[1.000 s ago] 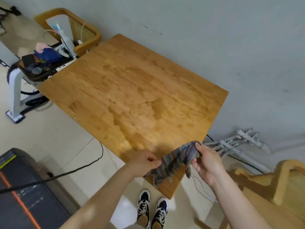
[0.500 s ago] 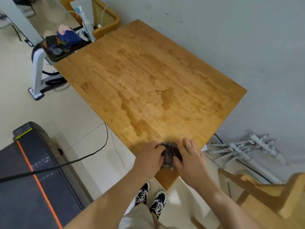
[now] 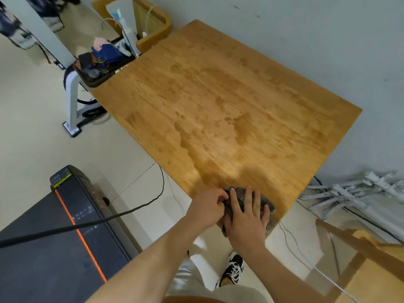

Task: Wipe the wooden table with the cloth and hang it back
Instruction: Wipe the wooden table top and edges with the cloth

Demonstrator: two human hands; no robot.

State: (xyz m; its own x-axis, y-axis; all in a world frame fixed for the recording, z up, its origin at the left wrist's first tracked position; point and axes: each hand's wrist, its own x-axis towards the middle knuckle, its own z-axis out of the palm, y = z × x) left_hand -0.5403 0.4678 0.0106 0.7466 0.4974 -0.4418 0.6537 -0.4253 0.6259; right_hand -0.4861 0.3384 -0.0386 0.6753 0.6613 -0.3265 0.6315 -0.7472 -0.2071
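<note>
A wooden table (image 3: 229,101) fills the middle of the view, its top marked with damp blotches. A dark grey patterned cloth (image 3: 267,203) lies bunched on the table's near corner. My right hand (image 3: 247,219) presses flat on the cloth with straight, spread fingers and covers most of it. My left hand (image 3: 207,207) sits just left of it, fingers curled, pinching the cloth's left edge.
A wooden bin (image 3: 150,25) and a cluttered dark tray (image 3: 96,68) stand beyond the table's far left corner. A treadmill (image 3: 54,237) and a black cable (image 3: 109,217) lie on the floor at left. White rods (image 3: 354,195) are piled at right, beside a wooden chair (image 3: 371,259).
The cloth, held stretched between both hands above the table corner a second ago, now lies bunched on the corner. My right hand has flattened on it. The view has shifted left.
</note>
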